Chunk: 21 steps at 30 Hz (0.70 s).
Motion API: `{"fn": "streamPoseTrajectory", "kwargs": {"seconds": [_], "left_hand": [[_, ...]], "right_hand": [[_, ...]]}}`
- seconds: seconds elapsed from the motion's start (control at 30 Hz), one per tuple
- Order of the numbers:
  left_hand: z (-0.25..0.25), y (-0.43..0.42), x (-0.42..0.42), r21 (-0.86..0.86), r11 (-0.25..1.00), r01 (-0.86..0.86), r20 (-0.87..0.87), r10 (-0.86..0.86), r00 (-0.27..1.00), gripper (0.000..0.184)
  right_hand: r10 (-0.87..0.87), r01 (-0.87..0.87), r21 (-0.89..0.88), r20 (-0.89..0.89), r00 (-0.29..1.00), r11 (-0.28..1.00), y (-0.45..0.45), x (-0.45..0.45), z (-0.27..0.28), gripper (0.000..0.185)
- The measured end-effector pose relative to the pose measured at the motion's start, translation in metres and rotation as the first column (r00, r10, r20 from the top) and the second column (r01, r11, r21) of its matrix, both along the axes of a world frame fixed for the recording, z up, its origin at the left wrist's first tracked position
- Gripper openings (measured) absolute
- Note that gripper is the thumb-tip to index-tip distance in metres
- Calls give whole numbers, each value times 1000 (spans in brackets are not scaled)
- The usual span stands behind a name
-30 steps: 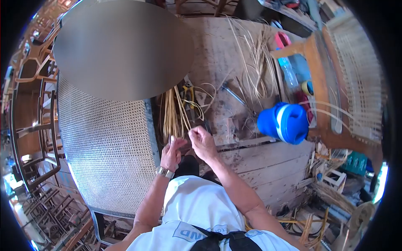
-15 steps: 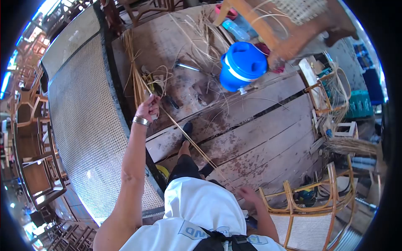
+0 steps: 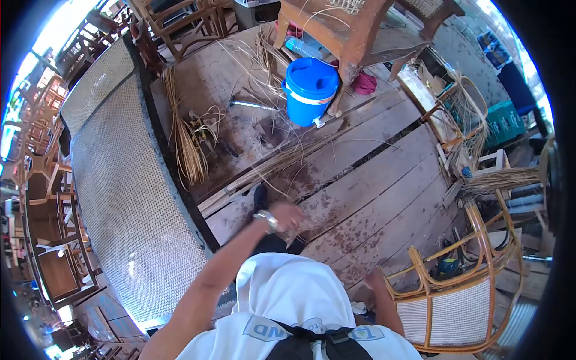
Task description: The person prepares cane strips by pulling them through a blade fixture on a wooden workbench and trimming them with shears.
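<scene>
Over the wooden floor, just in front of my body, is my left hand, wearing a metal watch; its fingers are smeared by motion, and whether they hold a strand is unclear. My right hand hangs low at my right side beside a rattan chair, blurred, with its fingers hard to make out. A bundle of cane strips lies along the dark edge of a large woven cane panel. Beside the bundle are loose curled strips. Thin strands cross the floor near my left hand.
A blue water jug stands by a wooden chair. A hammer-like tool lies among cane scraps. A plastic bottle and red cloth are near the chair. Chair frames crowd the left side, and fibre bundles sit at right.
My left hand has left the cane bundle and moved right, toward my body. My right hand went from the bundle to my right side earlier. The view has shifted rightward.
</scene>
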<state>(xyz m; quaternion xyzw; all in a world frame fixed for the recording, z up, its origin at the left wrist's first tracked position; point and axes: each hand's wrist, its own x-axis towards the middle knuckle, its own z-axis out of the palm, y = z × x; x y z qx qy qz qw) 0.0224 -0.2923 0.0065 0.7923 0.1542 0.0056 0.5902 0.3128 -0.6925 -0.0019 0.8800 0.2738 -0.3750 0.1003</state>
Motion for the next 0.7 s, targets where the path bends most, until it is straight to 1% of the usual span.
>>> {"fn": "streamPoseTrajectory", "kwargs": {"seconds": [0.03,0.07,0.1,0.13,0.17,0.2,0.23,0.27,0.3,0.33,0.37,0.4,0.43,0.47,0.5,0.53,0.57,0.6,0.63,0.67,0.7], "left_hand": [[50,-36,29,-133,991,30,-215,-59,975,32],[68,-58,49,4,981,195,-163,-191,968,35],[35,-86,57,274,961,48,37,-60,997,32],[52,-86,58,274,960,59,34,-71,997,32],[90,-82,58,217,969,117,-79,-102,992,31],[115,-69,55,186,969,163,-146,-137,980,32],[140,-56,53,155,966,207,-212,-172,962,32],[165,-44,50,123,960,250,-277,-209,938,33],[170,-30,40,114,951,286,-353,-230,907,34],[189,-15,24,14,992,123,-282,-114,953,32],[195,3,9,-43,997,71,-294,-80,952,28],[183,23,-7,92,995,38,-285,-10,958,24],[181,42,-25,133,991,-24,-240,56,969,21],[206,55,-32,173,985,-28,-368,91,925,19],[214,63,-44,24,992,-123,-326,124,937,17],[215,72,-56,28,991,-127,-323,129,937,17],[214,80,-67,-121,982,-148,-296,107,949,18],[217,84,-71,-266,951,-158,-263,87,961,18],[221,86,-76,-175,964,-202,-287,146,947,20],[224,86,-79,-170,964,-206,-280,153,948,20],[227,88,-82,-104,966,-238,-312,196,930,21]], "right_hand": [[149,-182,201,167,975,963,34,-8,-29,63],[-3,-143,601,235,972,787,99,-35,13,55],[-83,-187,776,294,952,602,148,-43,32,53],[-87,-266,814,359,929,517,197,-65,104,47],[4,-265,918,276,961,294,228,-70,139,41],[149,168,952,-210,966,256,247,-75,149,38],[293,565,779,-626,723,271,260,-77,156,35],[273,573,777,-629,728,261,270,-75,162,35],[326,557,627,-770,548,545,275,-71,167,32],[306,446,439,-889,340,780,276,-67,172,30],[299,455,436,-890,343,776,275,-63,180,30],[450,129,572,-748,488,810,274,-59,190,28],[617,-223,612,-566,546,759,273,-58,196,27],[619,-223,613,-567,544,758,268,-55,196,27],[631,-266,667,-391,670,696,259,-49,196,25],[611,-322,705,-197,767,632,252,-44,197,23],[615,-326,705,-195,764,630,249,-41,199,23],[501,-167,749,-244,831,641,248,-38,203,23],[381,-5,780,-300,874,626,247,-36,207,23],[388,-13,784,-292,874,621,245,-35,214,23],[309,307,711,-595,742,633,243,-35,223,21]]}}
